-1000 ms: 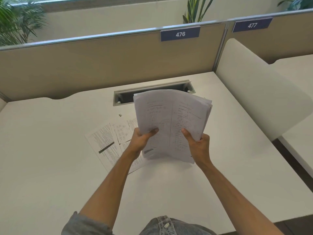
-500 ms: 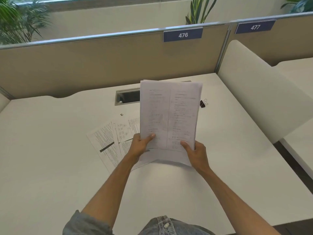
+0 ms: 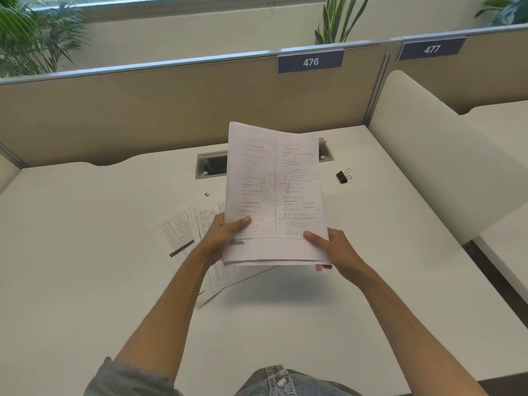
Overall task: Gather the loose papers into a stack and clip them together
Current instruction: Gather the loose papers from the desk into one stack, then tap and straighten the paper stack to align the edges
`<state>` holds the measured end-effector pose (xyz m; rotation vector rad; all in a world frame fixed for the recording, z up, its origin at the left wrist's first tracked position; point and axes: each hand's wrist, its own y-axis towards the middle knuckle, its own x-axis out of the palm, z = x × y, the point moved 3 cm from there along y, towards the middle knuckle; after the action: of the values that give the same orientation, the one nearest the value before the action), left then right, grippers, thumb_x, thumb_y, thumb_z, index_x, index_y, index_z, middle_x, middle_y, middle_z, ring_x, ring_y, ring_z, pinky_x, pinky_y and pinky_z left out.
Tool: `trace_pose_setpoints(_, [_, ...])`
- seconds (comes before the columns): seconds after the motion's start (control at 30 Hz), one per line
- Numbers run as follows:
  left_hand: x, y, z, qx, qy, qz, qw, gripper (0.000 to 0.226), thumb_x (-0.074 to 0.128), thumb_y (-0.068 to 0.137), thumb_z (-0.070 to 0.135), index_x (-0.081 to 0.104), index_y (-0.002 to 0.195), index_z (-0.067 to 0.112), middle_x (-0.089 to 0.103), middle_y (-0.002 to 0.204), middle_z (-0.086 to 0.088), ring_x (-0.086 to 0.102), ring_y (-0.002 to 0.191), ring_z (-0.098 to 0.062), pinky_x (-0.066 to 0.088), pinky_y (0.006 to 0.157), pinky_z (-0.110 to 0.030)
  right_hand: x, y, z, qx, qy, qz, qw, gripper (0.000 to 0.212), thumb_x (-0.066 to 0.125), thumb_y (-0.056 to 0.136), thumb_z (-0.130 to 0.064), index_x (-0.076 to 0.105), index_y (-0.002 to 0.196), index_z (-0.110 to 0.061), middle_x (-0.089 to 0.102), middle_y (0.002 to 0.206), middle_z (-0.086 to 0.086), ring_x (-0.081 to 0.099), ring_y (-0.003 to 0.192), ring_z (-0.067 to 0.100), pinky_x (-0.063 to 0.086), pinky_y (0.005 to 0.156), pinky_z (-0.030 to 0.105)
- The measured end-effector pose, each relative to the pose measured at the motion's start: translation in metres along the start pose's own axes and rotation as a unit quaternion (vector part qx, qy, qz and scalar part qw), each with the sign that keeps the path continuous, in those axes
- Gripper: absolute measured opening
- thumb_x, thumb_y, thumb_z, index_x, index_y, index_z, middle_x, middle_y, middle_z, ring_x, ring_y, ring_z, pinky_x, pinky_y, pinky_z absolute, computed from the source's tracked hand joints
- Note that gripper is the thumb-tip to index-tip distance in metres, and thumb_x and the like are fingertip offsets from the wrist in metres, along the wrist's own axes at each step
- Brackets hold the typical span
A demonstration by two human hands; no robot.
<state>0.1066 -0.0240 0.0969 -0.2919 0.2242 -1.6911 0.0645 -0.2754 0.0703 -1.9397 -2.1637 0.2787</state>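
white desk (image 3: 285, 324), pale and smooth. loose printed sheets (image 3: 185, 238) lie flat left of centre, overlapping. a black binder clip (image 3: 343, 176) sits at far right, well apart from them. a small scrap (image 3: 207, 194) lies near the recessed cable slot (image 3: 213, 165).

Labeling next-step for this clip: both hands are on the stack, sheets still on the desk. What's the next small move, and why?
Probably lower the held stack onto the loose sheets lying on the desk under the left hand and take them in. Left and right hand grip the stack's bottom corners above the desk, those sheets are ungathered, and the binder clip sits unused to the right, so clipping looks premature.
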Motion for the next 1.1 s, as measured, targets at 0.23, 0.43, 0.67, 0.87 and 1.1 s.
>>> trace_pose_setpoints(0.23, [0.006,-0.009,-0.009,-0.016,-0.004,-0.021,1.0,0.014,0.064,0.091,0.01,0.067,0.103,0.016,0.078,0.092,0.002,0.075,0.083,-0.017,0.061,0.068,-0.03,-0.009,0.007,-0.008,0.033,0.03,0.026,0.999,0.03,0.07,0.089,-0.026,0.07,0.115,-0.011,0.076,0.107,0.002,0.074,0.092,0.018,0.058,0.076,0.027])
trace_pose_setpoints(0.43, [0.013,-0.012,-0.023,-0.042,-0.024,0.005,0.999,0.026,0.069,0.088,0.014,0.068,0.113,0.009,0.077,0.1,-0.006,0.075,0.088,-0.024,0.062,0.069,-0.038,-0.008,0.012,-0.012,0.032,0.059,0.082,0.994,0.015,0.066,0.092,-0.013,0.068,0.107,-0.011,0.075,0.094,0.0,0.075,0.075,0.012,0.06,0.06,0.024])
trace_pose_setpoints(0.67, [-0.03,-0.008,-0.043,-0.072,0.054,0.247,0.965,0.033,0.059,0.094,0.036,0.068,0.099,0.005,0.072,0.084,-0.009,0.068,0.069,-0.024,0.056,0.069,-0.035,-0.008,0.01,-0.002,0.013,0.047,0.113,0.992,0.02,0.066,0.093,-0.013,0.067,0.112,-0.009,0.075,0.099,0.002,0.074,0.08,0.015,0.061,0.065,0.026])
trace_pose_setpoints(0.87, [-0.084,-0.015,-0.071,-0.171,0.368,0.385,0.829,0.083,0.06,0.079,0.066,0.048,0.131,0.003,0.051,0.135,-0.019,0.046,0.127,-0.038,0.035,0.104,-0.05,-0.017,0.008,-0.001,0.008,0.043,0.148,0.988,0.02,0.065,0.093,-0.013,0.067,0.111,-0.007,0.074,0.1,0.004,0.073,0.081,0.017,0.061,0.068,0.028])
trace_pose_setpoints(1.1, [-0.092,-0.013,-0.089,-0.247,0.388,0.391,0.797,0.123,0.083,0.053,0.065,0.031,0.139,-0.007,0.034,0.143,-0.023,0.03,0.134,-0.036,0.029,0.106,-0.052,-0.02,0.008,-0.002,0.006,0.027,0.161,0.986,0.025,0.065,0.093,-0.016,0.067,0.116,-0.006,0.074,0.105,0.008,0.072,0.092,0.026,0.058,0.086,0.047])
